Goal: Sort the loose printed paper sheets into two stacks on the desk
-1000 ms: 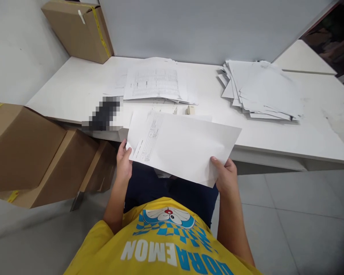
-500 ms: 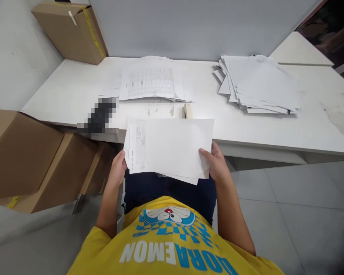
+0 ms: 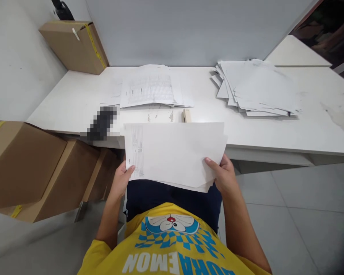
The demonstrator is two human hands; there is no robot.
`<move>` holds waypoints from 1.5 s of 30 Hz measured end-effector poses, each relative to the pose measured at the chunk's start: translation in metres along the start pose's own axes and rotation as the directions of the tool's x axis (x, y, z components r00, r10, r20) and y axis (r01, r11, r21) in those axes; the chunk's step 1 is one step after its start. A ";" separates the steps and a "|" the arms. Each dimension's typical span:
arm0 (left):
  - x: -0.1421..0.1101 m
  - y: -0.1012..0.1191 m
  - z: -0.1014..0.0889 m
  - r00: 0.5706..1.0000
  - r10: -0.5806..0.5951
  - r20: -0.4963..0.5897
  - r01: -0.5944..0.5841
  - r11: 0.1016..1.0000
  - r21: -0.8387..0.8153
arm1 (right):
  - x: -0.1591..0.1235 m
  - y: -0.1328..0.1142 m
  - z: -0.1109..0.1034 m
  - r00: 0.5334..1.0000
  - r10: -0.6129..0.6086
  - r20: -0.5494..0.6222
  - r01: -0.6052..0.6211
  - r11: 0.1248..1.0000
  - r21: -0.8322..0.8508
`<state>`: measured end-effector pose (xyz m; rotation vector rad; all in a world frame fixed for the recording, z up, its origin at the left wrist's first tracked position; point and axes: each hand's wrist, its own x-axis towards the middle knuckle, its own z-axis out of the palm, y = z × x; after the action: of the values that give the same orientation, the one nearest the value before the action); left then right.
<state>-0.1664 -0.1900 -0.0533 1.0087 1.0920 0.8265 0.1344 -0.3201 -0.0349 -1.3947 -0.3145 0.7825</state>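
Note:
Between my two hands, above my lap at the desk's front edge, is a small sheaf of paper sheets (image 3: 172,152). The top sheet is mostly blank, with a printed table along its left side. My left hand (image 3: 122,177) pinches the lower left corner, thumb on top. On the right edge, my right hand (image 3: 223,173) grips the sheets, its thumb lying on the upper face and its fingers underneath. The sheets are slightly fanned at the right and bottom. Just behind them a beige stapler-like object (image 3: 186,115) lies on the desk, partly covered by the paper.
A printed paper stack (image 3: 151,86) lies at the back of the white desk (image 3: 200,84). To the right is a larger untidy stack (image 3: 255,88). One cardboard box (image 3: 74,47) stands back left; more boxes (image 3: 25,164) are beside me. A pixelated dark object (image 3: 101,123) is at the front left.
My left thumb has come over onto the top sheet. The sheets are spread wider to the right, and my right hand has moved slightly right. The view has tilted up a little.

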 end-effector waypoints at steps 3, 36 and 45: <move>0.000 0.002 0.002 0.999 0.034 -0.006 -0.034 0.999 -0.042 | 0.000 -0.003 -0.003 0.999 -0.049 0.014 0.049 0.999 0.019; 0.002 0.010 0.003 0.977 0.178 -0.116 -0.185 0.982 -0.049 | 0.004 0.000 -0.002 0.980 -0.197 0.039 0.196 0.980 0.027; 0.025 0.023 -0.030 0.862 0.410 -0.298 -0.426 0.905 0.012 | 0.014 0.002 0.033 0.944 -0.198 0.263 0.208 0.978 -0.009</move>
<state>-0.1896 -0.1519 -0.0434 1.1191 1.1064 1.3904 0.1232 -0.2864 -0.0340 -1.2694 -0.6706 0.7920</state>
